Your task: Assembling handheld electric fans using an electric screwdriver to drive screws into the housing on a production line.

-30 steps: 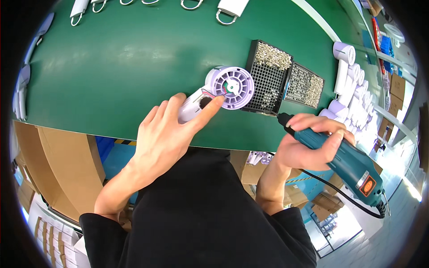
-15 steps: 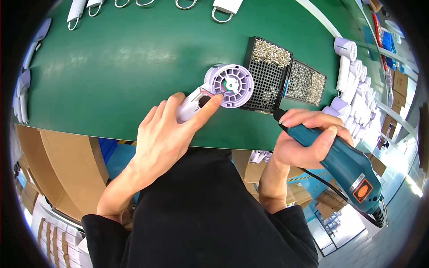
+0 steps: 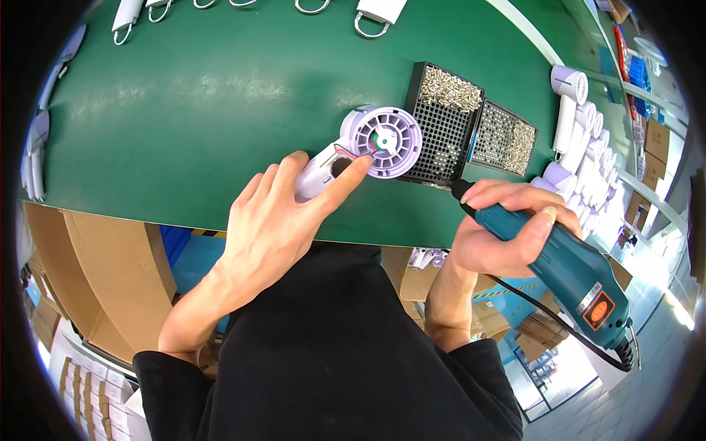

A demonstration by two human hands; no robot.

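My left hand (image 3: pixel 271 213) is closed round the white handle of a hair dryer (image 3: pixel 315 176) with a round lilac head. The thumb presses near the head's rim. That head faces up, showing a spoked ring, a white hub and thin red and dark wires. In my right hand (image 3: pixel 507 228) I grip a teal electric screwdriver (image 3: pixel 562 268), its fingers wrapped round the front of the body. Its black nose (image 3: pixel 460 189) points left, at the near edge of a black screw tray (image 3: pixel 434 140); the bit tip cannot be made out.
A second screw tray (image 3: pixel 507 117) adjoins the first. White and lilac dryers (image 3: pixel 581 140) are piled along the right edge of the green table (image 3: pixel 220 132). Handles with metal loops (image 3: pixel 373 26) line the far side. A cardboard box (image 3: pixel 110 272) stands below the left edge; a black cord (image 3: pixel 544 316) hangs from the screwdriver.
The view has shifted slightly, moving the table things a little within it. Both hands keep their grips, and the screwdriver's nose stays beside the tray.
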